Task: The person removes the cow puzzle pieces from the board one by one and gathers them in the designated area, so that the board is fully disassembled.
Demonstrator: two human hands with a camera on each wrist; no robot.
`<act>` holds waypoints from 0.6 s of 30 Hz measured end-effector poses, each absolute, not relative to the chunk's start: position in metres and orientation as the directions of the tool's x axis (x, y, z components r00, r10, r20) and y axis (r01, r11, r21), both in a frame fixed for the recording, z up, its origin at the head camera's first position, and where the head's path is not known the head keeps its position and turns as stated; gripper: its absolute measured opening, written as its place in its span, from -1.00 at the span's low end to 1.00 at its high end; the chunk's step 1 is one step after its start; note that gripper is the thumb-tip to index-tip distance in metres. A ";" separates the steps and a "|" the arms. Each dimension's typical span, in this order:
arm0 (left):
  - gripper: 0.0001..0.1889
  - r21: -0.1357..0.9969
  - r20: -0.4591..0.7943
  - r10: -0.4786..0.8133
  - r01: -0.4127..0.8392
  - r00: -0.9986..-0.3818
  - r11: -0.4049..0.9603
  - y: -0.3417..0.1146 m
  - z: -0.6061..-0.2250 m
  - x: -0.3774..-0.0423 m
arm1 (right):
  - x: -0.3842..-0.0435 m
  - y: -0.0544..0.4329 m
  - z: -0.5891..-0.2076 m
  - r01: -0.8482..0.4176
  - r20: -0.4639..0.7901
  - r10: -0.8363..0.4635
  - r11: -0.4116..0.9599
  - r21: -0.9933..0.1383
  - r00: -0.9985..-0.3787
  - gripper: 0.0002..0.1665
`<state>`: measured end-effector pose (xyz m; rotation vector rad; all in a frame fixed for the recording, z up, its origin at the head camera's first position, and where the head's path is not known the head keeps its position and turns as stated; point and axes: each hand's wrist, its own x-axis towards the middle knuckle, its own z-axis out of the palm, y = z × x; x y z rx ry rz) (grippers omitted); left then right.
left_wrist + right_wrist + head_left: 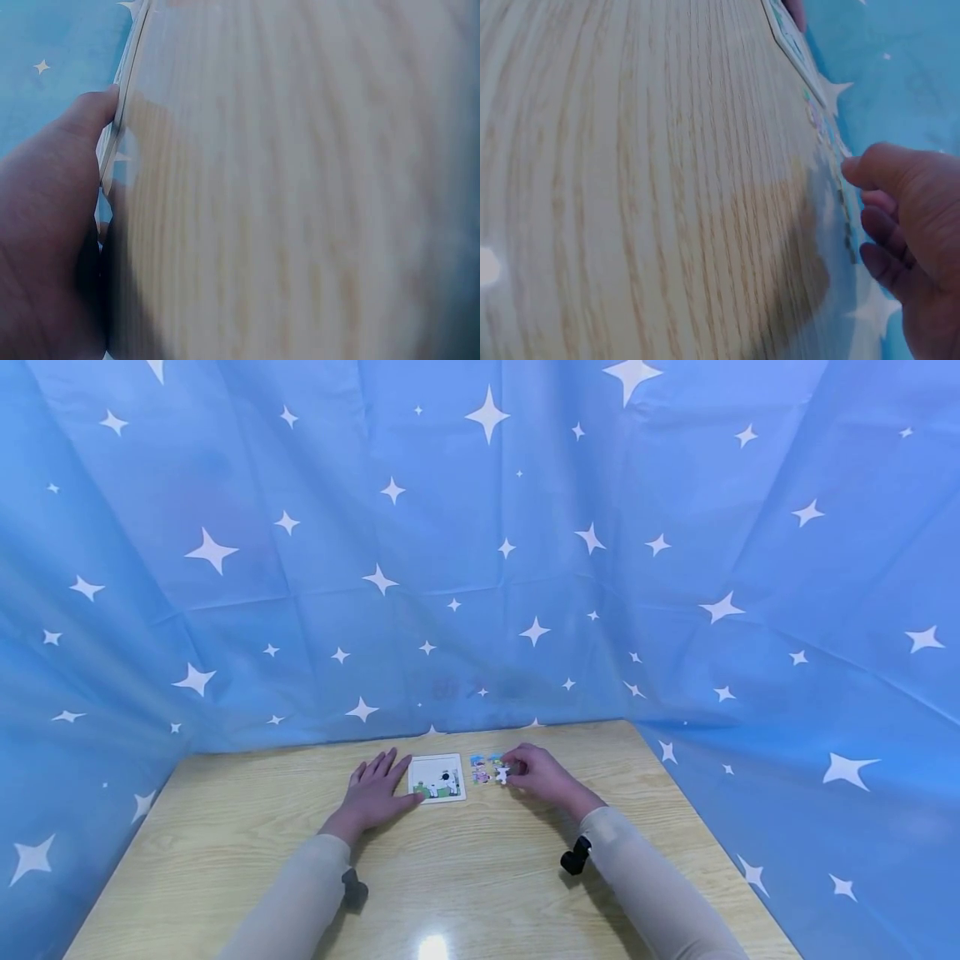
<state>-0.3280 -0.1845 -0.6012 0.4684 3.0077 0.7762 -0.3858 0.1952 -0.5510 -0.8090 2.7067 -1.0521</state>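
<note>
A square puzzle board [435, 764] with a white rim lies on the table, a black-and-white animal and green patches showing along its lower part. My left hand [378, 792] has its fingers spread at the board's left side, the thumb touching its lower left corner. In the left wrist view the thumb [97, 109] meets the board's edge. To the board's right, my right hand [543, 774] pinches a whitish jigsaw piece [502, 774] between thumb and fingers. Several colourful jigsaw pieces [479, 770] lie just left of that hand; some are partly hidden.
The wooden table [427, 877] extends in front of both arms, with a bright reflection near its front. Behind and beside it hangs a blue curtain [450, 652] with white stars. A dark wrist device [576, 856] sits at the right cuff, another [354, 891] at the left.
</note>
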 end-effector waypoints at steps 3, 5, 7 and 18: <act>0.03 0.472 0.074 0.284 0.284 -0.956 0.835 -0.184 -0.602 -0.328 | -0.387 0.196 -0.554 -0.431 0.060 -0.526 0.621 -0.655 -0.849 -0.55; 0.02 0.471 0.066 0.281 0.278 -0.957 0.837 -0.184 -0.601 -0.327 | -0.388 0.196 -0.556 -0.436 0.056 -0.536 0.616 -0.656 -0.842 -0.55; 0.01 0.475 0.057 0.279 0.272 -0.958 0.837 -0.182 -0.595 -0.324 | -0.389 0.196 -0.558 -0.438 0.052 -0.543 0.613 -0.657 -0.838 -0.56; 0.04 0.467 0.068 0.275 0.274 -0.959 0.841 -0.184 -0.602 -0.329 | -0.392 0.192 -0.559 -0.406 0.011 -0.537 0.624 -0.667 -0.843 -0.61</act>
